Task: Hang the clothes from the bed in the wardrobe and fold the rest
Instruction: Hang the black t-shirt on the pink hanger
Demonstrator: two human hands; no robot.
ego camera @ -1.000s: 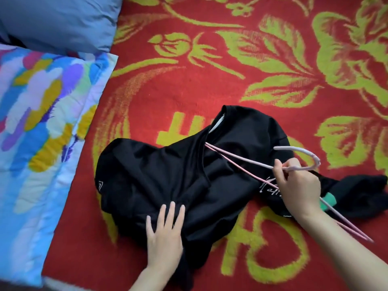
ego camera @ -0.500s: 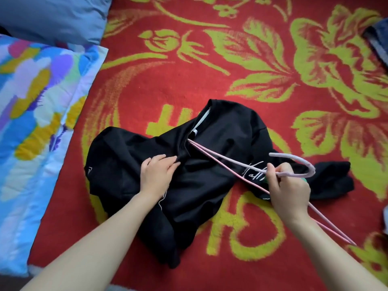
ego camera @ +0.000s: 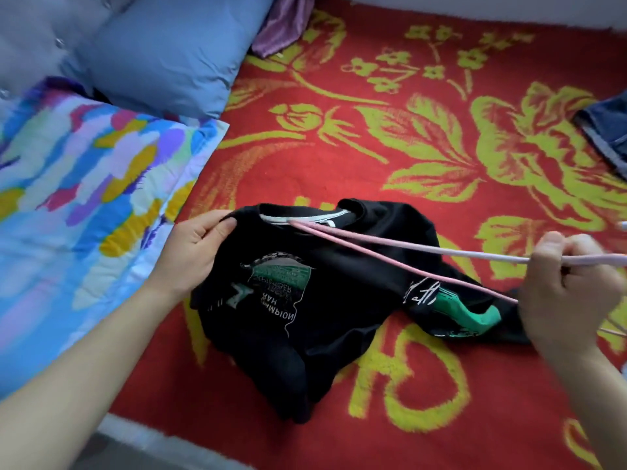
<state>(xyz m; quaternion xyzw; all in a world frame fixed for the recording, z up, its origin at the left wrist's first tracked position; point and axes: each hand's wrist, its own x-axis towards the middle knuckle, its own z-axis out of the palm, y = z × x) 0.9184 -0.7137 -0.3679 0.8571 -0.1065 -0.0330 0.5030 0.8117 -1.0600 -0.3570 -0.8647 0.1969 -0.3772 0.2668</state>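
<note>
Head view. The step in hand appears to be loading a garment onto a hanger. The black T-shirt [ego camera: 305,300] lies crumpled on the red floral blanket [ego camera: 373,137] of the bed, towards the near side, with its printed front up and its collar on the far side.

The left hand [ego camera: 193,245] holds the shirt at the left end of the collar. Its fingers [ego camera: 210,217] are clamped on the fabric edge, thumb on top. The right hand [ego camera: 570,286] is at the right edge of the scene, with its fingers [ego camera: 576,245] curled round the pink hanger [ego camera: 407,247] close to the hook. The hook itself runs out of frame. The two pink rods converge to the left, and the tip of one hanger shoulder sits just inside the neck opening. The other hanger shoulder is outside the shirt, and most of it is hidden behind the right hand.

A black piece with a green print lies under the rods at the right. Whether it is part of the same shirt or a separate garment cannot be told.

Next move, as judged:
1. Hold the collar open and taut with the left hand.
2. Push the inserted tip further towards the left shoulder seam.
3. Tilt the hanger and work its second shoulder in through the neck.
4. Lift by the hook and carry to the wardrobe, which is not in view.

Also present: a blue pillow [ego camera: 163,52] and a multicoloured quilt [ego camera: 84,198] at the left, a purple cloth [ego camera: 285,22] at the far edge, and a denim item [ego camera: 607,130] at the right.
</note>
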